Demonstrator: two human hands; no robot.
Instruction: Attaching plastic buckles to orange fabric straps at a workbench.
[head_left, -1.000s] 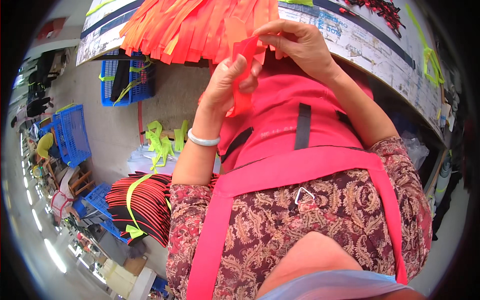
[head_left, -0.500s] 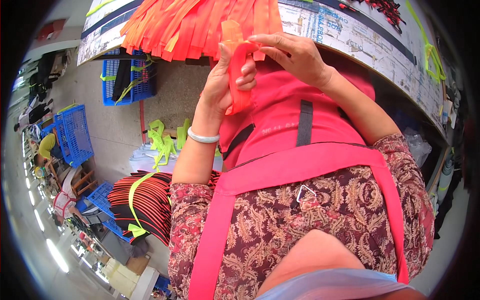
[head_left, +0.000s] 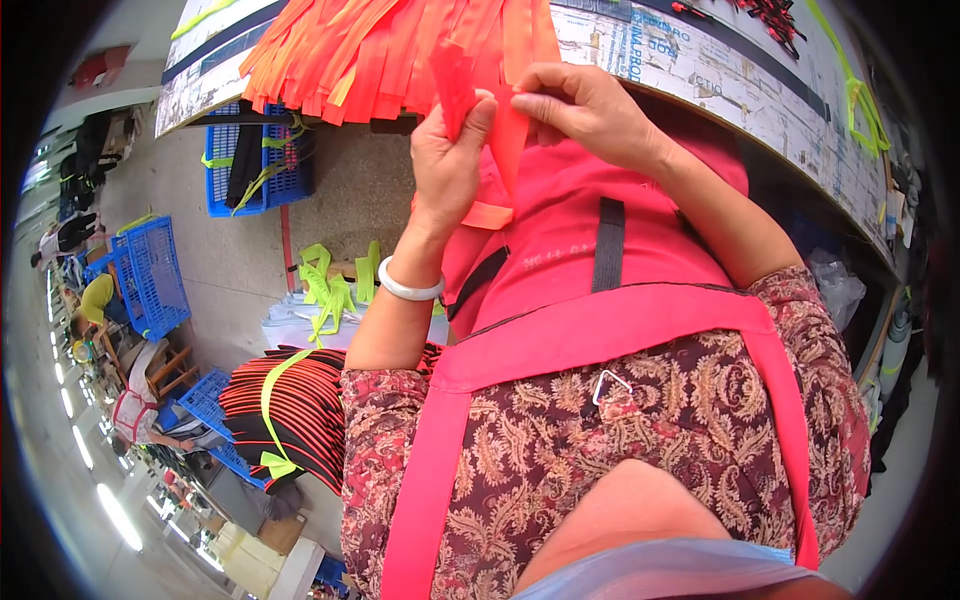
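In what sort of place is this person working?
Probably a textile or sewing workshop: many orange strips lie on the table, a black-and-orange stack is nearby, and a blue basket stands further off.

White printed worktable point(head_left: 740, 112)
Orange strips point(head_left: 370, 65) overhang its near edge; red-and-black pieces point(head_left: 774, 27) (a tangled heap) lie farther right.

Strips point(head_left: 400, 60) on table point(head_left: 735, 105), crate point(head_left: 285, 178) left, bundle point(head_left: 310, 400) beside left sleeve point(head_left: 378, 440)
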